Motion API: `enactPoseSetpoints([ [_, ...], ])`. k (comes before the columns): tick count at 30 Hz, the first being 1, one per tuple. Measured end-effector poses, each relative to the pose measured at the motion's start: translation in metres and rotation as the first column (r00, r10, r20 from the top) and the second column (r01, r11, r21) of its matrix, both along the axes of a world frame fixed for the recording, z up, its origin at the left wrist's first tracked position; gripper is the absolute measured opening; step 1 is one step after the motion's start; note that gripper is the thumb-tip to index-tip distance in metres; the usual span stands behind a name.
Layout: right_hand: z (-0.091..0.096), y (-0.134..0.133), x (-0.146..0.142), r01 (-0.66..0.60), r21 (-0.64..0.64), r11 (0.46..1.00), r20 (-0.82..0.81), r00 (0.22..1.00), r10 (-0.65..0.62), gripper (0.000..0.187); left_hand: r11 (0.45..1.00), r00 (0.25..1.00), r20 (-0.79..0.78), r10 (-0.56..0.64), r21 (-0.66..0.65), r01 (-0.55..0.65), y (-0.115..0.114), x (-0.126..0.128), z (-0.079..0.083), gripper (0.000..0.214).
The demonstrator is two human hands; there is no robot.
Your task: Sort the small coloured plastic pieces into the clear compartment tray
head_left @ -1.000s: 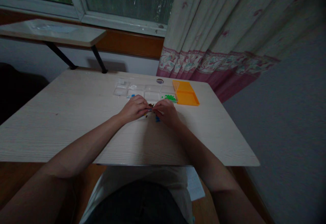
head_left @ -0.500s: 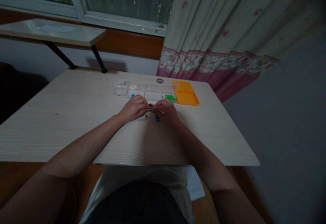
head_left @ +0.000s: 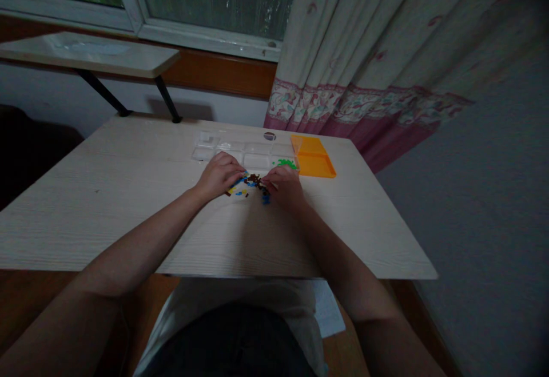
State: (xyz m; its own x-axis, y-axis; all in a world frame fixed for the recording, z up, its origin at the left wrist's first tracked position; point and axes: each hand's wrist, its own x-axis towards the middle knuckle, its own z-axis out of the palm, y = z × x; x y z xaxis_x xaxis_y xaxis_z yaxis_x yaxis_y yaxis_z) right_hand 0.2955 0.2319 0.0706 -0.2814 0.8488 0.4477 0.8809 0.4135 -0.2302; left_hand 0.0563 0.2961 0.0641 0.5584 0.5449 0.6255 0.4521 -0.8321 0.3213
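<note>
My left hand [head_left: 219, 175] rests at the left of a loose pile of small pieces, its fingers bent together over blue and yellow bits whose kind I cannot make out. Dark brown pieces [head_left: 254, 178] lie heaped between the two hands. My right hand [head_left: 285, 187] is at the pile's right side, thumb and fingers pinched together; whatever is between them is too small to name. Just below the fingers are blue pieces [head_left: 266, 199]. A few yellow and light-blue pieces [head_left: 241, 193] are scattered nearer to me.
Behind the hands lies a clear plastic compartment tray [head_left: 257, 162], with green pieces [head_left: 286, 163] in its right front section. An open orange case [head_left: 316, 165] adjoins it. A small round object [head_left: 269, 136] sits farther back. A raised shelf [head_left: 150, 67] stands at the table's back left.
My hands have moved apart from where their fingertips met. The left hand shifted left and slightly back, uncovering more of the brown, blue and yellow pieces.
</note>
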Motion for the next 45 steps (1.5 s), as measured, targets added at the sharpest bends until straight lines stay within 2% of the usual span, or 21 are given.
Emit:
enactPoseSetpoints([
  [8, 0.0, -0.001, 0.003, -0.01, -0.038, 0.999, 0.067, 0.998, 0.013, 0.01, 0.977, 0.976, 0.057, 0.211, -0.002, -0.211, 0.016, -0.014, -0.004, 0.023],
  [14, -0.005, -0.001, -0.004, -0.051, -0.049, 0.997, 0.078, 0.995, 0.055, 0.013, 0.951, 0.948, 0.085, 0.308, -0.033, -0.306, 0.02, -0.016, -0.008, 0.024],
  [24, -0.003, -0.005, -0.019, -0.095, -0.019, 0.995, 0.208, 0.973, 0.097, 0.014, 0.94, 0.937, 0.079, 0.341, -0.047, -0.338, 0.021, -0.014, -0.01, 0.022],
  [35, -0.009, 0.001, -0.006, -0.061, -0.163, 0.985, 0.012, 0.998, 0.063, 0.01, 0.933, 0.931, 0.064, 0.358, -0.043, -0.356, 0.024, -0.015, -0.014, 0.022],
  [40, -0.012, 0.003, -0.003, -0.035, -0.13, 0.991, 0.043, 0.998, 0.041, 0.009, 0.932, 0.931, 0.062, 0.361, -0.061, -0.357, 0.022, -0.014, -0.012, 0.023],
  [45, -0.011, 0.004, -0.003, -0.064, -0.103, 0.993, 0.012, 0.998, 0.066, 0.011, 0.931, 0.93, 0.068, 0.363, -0.07, -0.358, 0.022, -0.014, -0.01, 0.023],
])
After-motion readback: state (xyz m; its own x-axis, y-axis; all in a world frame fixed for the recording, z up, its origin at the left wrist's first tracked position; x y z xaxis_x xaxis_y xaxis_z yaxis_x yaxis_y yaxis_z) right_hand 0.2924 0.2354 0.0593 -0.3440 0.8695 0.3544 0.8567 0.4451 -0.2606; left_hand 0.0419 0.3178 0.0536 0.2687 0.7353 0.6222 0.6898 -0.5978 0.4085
